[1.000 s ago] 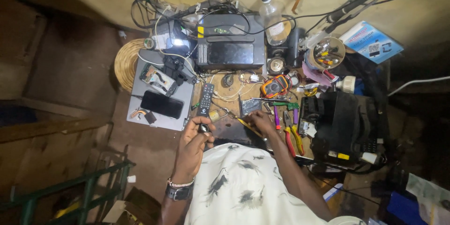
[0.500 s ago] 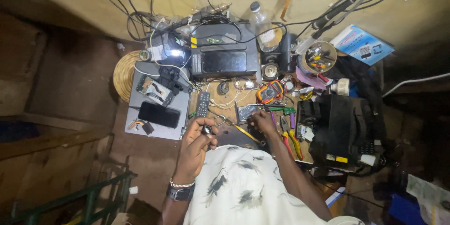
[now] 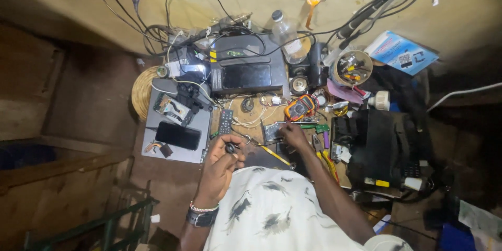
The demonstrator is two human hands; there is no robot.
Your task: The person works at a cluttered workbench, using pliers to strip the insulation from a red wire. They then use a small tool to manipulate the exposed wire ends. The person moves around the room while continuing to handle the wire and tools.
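Pinching a small dark round part (image 3: pixel 230 148), the left hand (image 3: pixel 222 164) stays closed around it; the right hand (image 3: pixel 294 136) rests fingers curled on a small grey circuit board (image 3: pixel 272 132), grip unclear.

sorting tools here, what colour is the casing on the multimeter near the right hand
Orange, around a dark body. The multimeter shows best in the head view, just above the right hand.

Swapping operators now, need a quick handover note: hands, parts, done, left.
Left hand: raised over the bench edge, pinching a small dark part between the fingers.
Right hand: reaching forward, resting at a small circuit board; whether it grips anything cannot be told.
Nearby: multimeter just beyond the board, remote control to the left, yellow-handled tool lying between the hands.
Done: part picked up.
Left: part not yet on the board; meter untouched.
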